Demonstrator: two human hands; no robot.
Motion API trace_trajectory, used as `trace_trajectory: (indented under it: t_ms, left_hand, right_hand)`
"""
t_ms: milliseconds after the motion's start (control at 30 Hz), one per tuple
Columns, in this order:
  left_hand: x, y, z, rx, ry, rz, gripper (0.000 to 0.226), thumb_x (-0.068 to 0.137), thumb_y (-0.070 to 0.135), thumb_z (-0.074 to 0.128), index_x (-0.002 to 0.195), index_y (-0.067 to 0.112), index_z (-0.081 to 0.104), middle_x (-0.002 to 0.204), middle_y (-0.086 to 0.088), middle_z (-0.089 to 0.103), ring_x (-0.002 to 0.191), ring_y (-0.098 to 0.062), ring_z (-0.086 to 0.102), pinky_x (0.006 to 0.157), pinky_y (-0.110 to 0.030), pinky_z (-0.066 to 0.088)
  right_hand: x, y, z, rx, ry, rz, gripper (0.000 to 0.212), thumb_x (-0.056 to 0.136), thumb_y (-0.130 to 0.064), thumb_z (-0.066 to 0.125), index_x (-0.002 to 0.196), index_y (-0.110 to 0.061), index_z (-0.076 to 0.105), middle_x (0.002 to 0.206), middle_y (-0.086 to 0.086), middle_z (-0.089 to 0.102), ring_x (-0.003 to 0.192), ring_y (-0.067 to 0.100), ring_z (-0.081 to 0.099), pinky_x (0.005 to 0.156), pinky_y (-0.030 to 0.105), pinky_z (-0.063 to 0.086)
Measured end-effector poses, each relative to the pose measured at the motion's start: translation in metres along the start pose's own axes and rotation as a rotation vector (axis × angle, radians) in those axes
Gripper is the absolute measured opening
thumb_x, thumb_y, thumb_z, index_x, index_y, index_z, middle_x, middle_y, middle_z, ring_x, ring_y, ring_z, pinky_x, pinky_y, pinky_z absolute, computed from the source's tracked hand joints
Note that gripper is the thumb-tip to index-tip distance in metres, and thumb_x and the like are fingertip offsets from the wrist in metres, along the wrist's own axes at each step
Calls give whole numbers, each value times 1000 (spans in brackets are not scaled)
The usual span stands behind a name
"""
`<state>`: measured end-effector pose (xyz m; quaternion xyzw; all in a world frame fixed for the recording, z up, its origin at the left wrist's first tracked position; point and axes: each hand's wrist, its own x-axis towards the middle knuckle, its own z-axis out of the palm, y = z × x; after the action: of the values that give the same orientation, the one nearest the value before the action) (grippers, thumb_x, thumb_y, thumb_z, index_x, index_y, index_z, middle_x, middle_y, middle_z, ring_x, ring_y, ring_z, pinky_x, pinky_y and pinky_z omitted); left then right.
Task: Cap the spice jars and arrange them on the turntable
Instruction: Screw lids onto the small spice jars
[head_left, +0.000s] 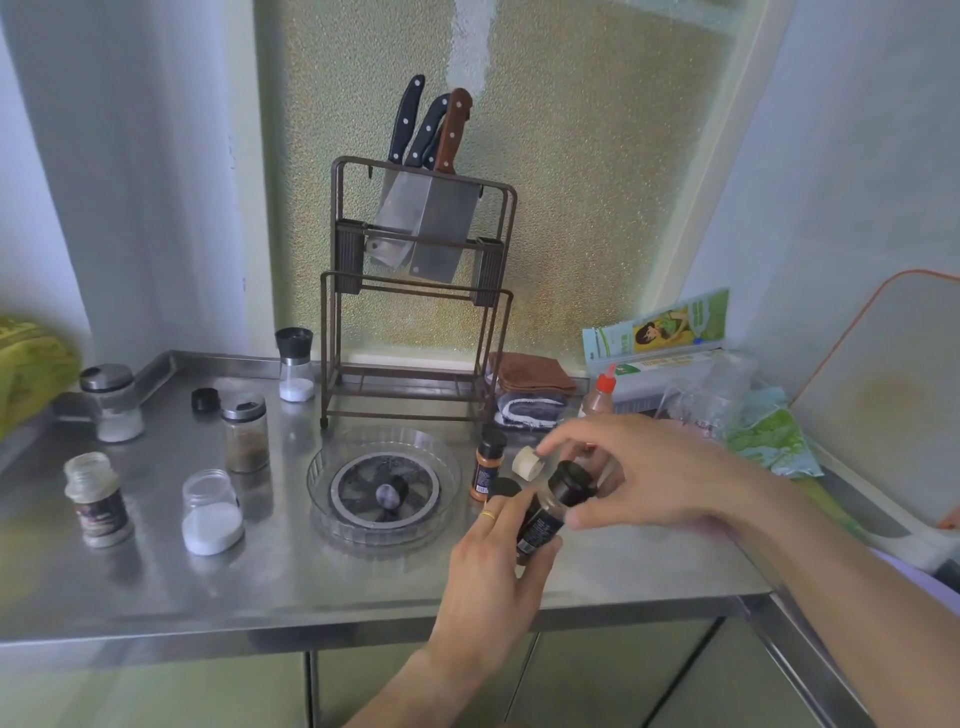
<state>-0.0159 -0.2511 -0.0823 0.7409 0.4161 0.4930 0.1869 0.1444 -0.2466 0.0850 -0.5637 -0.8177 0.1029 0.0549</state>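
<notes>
L hand (493, 564) grips dark jar (545, 519) w/ black cap (571, 483), tilted, at 5 o'clock of turntable (322, 467). R hand (644, 473) pinches cap, white lid (527, 463) tucked in fingers. Best: hold jar steady, twist till snug. Orange jar (487, 464) + loose lid (504, 487) at 3 o'clock crowd the path; open jars (210, 512) wait at 9; knife rack (415, 291) at 12
</notes>
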Motion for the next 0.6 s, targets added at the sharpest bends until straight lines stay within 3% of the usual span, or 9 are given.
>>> trace_trajectory:
  t_ms: [100,200,400,500,600]
  left_hand:
    - [1,2,4,17,19,13,39,94,34,66,132,32,56,100,12,59,86,-6,56,72,-18,43]
    - [0,4,13,38,51,2,33,96,39,63,127,31,57,94,14,57,80,-4,53,68,-20,42]
    - [-4,11,35,19,133,-83,32,94,46,61,121,28,61,85,20,52,77,-8,58,64,-27,45]
    - [-1,10,46,-36,139,-152,27,91,43,68,112,29,61,80,17,63,75,-5,60,67,-24,46]
    - [1,9,64,-43,47,-221,35,89,37,72,120,27,58,87,11,70,82,-12,68,75,-31,54]
  right_hand:
    - [-3,3,0,77,-5,-25,36,82,-27,84,112,-41,70,94,-16,74,83,-1,70,78,17,57]
    - [-2,8,4,157,69,-9,26,82,-31,85,106,-37,76,88,-11,77,77,3,72,77,25,60]
    - [-3,13,24,135,218,50,23,79,-40,85,100,-39,75,82,-18,74,74,1,68,69,19,55]
    - [-8,24,47,257,275,121,41,73,-43,88,108,-40,66,92,-21,71,78,3,70,74,23,57]
    - [-3,44,84,293,298,248,53,69,-36,91,110,-39,57,99,-18,70,83,4,69,81,35,59]
